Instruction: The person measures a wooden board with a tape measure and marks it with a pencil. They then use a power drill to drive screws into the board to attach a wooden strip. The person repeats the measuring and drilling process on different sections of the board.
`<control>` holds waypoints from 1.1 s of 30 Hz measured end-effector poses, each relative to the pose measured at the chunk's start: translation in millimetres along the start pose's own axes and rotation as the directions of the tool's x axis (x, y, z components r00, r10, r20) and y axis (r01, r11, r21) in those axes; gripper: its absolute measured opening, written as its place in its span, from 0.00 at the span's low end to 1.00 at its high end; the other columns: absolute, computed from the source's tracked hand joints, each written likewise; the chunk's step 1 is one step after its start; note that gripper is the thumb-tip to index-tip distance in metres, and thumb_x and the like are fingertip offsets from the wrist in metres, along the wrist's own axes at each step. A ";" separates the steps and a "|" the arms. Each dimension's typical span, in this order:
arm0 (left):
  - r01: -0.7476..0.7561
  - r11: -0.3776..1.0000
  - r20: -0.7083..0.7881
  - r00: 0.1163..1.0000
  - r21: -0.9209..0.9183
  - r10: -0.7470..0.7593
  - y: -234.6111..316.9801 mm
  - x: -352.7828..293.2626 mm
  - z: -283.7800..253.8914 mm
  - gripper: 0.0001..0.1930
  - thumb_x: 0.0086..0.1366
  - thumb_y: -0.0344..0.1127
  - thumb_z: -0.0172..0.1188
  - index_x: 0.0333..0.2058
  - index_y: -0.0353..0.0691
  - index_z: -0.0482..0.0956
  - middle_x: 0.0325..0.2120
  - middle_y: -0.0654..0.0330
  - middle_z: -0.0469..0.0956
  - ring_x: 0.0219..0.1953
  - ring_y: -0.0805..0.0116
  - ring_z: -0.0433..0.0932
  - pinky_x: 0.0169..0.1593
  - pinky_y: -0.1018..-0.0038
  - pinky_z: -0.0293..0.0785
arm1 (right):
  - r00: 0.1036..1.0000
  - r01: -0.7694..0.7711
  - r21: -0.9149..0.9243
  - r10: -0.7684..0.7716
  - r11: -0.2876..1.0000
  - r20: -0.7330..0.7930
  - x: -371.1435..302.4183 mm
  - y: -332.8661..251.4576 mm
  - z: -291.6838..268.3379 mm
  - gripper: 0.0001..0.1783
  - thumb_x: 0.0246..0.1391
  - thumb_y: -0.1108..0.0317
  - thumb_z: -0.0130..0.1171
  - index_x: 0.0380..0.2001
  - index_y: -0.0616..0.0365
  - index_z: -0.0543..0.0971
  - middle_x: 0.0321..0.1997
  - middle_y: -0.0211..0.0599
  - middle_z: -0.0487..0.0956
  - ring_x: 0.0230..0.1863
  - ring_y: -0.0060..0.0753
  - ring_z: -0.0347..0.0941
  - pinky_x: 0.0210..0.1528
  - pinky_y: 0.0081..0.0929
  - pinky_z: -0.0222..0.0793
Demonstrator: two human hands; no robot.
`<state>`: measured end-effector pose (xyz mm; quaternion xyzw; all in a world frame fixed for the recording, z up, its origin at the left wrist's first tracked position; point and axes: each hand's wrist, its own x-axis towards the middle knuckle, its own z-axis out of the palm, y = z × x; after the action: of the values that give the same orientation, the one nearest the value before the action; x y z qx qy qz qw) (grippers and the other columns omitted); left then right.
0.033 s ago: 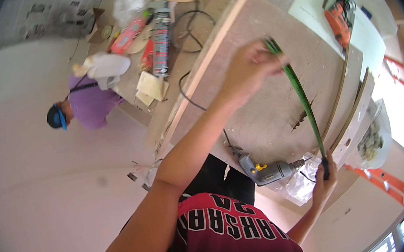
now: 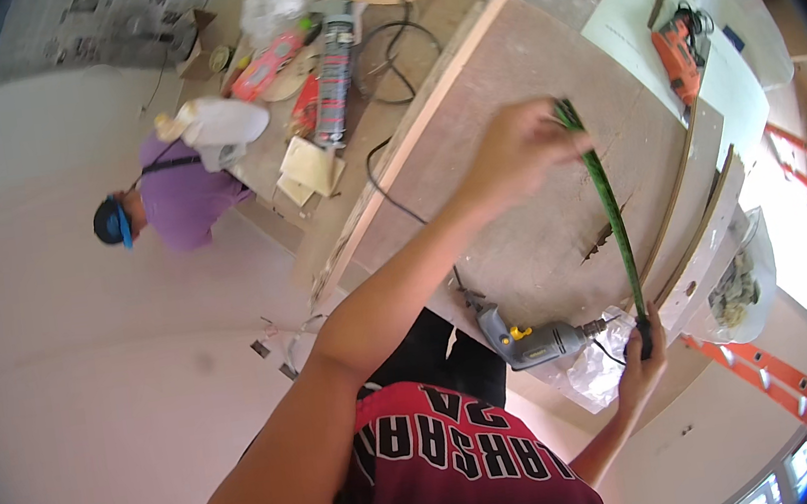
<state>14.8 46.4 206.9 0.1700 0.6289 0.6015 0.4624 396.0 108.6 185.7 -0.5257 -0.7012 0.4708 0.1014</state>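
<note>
Stretched between my hands is a tape measure with a long green blade (image 2: 613, 216) and a small black case (image 2: 645, 335). My left hand (image 2: 525, 154) pinches the blade near its upper end, its fingers partly blurred. Closed around the case at the lower right is my right hand (image 2: 646, 368). The blade bows slightly above a brown wooden board (image 2: 474, 173). Just left of the case, a grey corded drill (image 2: 546, 343) with a yellow switch lies on the board, beside crumpled clear plastic (image 2: 595, 375).
Curved wooden strips (image 2: 683, 187) line the board's right side. An orange power tool (image 2: 676, 57) lies on a pale sheet. Left of a long wooden batten (image 2: 432, 77) are a sealant tube (image 2: 336, 79) and cables. A person in purple (image 2: 180, 194) stands at left; an orange ladder (image 2: 761, 369) stands at right.
My left hand has moved slightly down and right with the blade's upper end. My right hand still holds the case, a little lower and farther left in view.
</note>
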 end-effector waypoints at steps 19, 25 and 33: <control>-0.113 0.988 -0.231 0.969 -0.101 0.087 7.6 -238.0 -135.8 0.16 0.69 0.32 0.63 0.54 0.36 0.81 0.49 0.57 0.85 0.50 0.69 0.82 0.55 0.71 0.77 | 0.878 0.478 -0.331 -0.447 0.814 0.169 18.9 -96.5 204.5 0.30 0.66 0.58 0.62 0.62 0.69 0.73 0.55 0.63 0.79 0.55 0.66 0.72 0.59 0.54 0.68; -0.138 0.989 -0.796 0.604 -0.051 0.043 24.4 -330.8 -297.7 0.17 0.70 0.38 0.65 0.53 0.37 0.80 0.49 0.59 0.84 0.53 0.70 0.81 0.57 0.73 0.73 | 0.735 0.649 -0.490 -0.645 0.582 0.208 68.5 -47.9 278.2 0.33 0.64 0.58 0.64 0.66 0.65 0.70 0.64 0.59 0.72 0.59 0.64 0.67 0.60 0.58 0.66; -0.072 0.996 -0.740 0.673 -0.050 0.012 13.8 -382.3 -340.2 0.16 0.73 0.38 0.63 0.54 0.36 0.79 0.54 0.54 0.81 0.55 0.66 0.80 0.60 0.71 0.73 | 0.800 0.362 -0.541 -0.551 0.759 -0.237 -43.6 -97.9 235.0 0.37 0.64 0.55 0.65 0.69 0.59 0.66 0.67 0.57 0.68 0.69 0.64 0.61 0.71 0.57 0.54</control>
<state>-60.6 -448.8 312.2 -0.0904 0.7349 0.6526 0.1611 202.0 -58.2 150.2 -0.4241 -0.8681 0.1347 0.2198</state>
